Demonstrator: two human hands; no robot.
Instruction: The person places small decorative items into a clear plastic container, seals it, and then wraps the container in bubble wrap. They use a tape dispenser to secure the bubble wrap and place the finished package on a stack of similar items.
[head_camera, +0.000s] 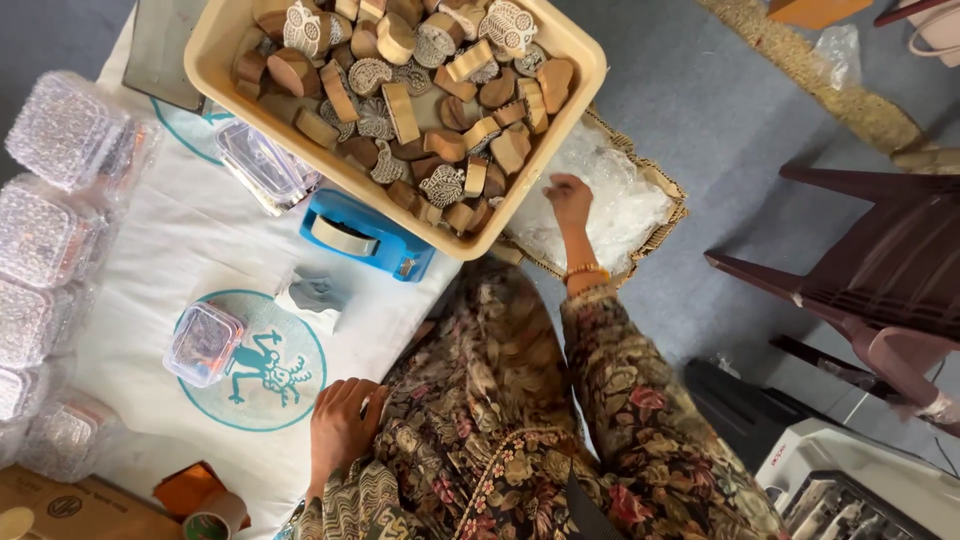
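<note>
Below, the left hand (342, 425) lies flat on the white cloth (200, 250), its fingers loosely spread and holding nothing, just beside a round teal emblem (262, 365) printed on the cloth. On this emblem stands a small clear plastic box (204, 343). The right hand (568, 198) reaches into a woven basket (660, 190) full of clear plastic bags (610, 205); its fingers touch the bags, but whether they grip one I cannot tell. Above, a beige tray (560, 100) carries carved wooden stamps (420, 90), near a blue tape dispenser (365, 235).
</note>
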